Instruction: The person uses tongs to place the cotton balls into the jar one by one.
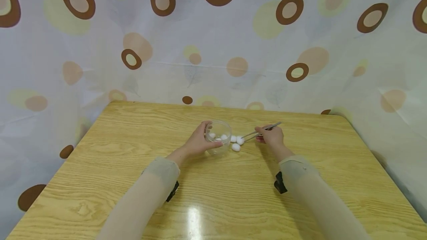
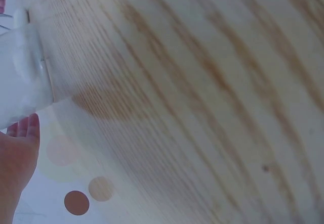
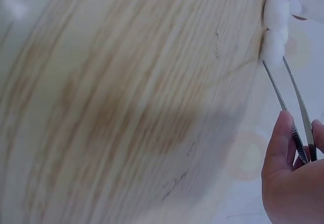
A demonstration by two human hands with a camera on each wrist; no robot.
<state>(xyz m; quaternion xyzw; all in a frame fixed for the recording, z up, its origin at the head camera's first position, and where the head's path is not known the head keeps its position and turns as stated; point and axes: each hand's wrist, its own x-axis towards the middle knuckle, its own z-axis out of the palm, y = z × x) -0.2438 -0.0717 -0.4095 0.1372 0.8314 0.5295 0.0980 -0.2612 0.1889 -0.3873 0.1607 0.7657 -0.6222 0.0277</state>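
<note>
A clear round jar (image 1: 218,149) with several white cotton balls (image 1: 224,136) inside stands on the wooden table. My left hand (image 1: 199,140) grips it from the left, thumb at the near side and fingers round the far side. Just right of the jar lie three loose cotton balls (image 1: 236,147). Metal tweezers (image 1: 267,127) are pinched in my right hand (image 1: 274,138), their tips pointing left at the rightmost ball. In the right wrist view the tweezer tips (image 3: 283,58) are spread apart beside a cotton ball (image 3: 274,46). The left wrist view shows the jar (image 2: 20,77) only in part.
The wood-grain table (image 1: 133,192) reaches back to a patterned curtain (image 1: 213,77), which also hangs along both sides. A dark strap device (image 1: 280,183) sits on the right wrist, and another (image 1: 172,192) on the left.
</note>
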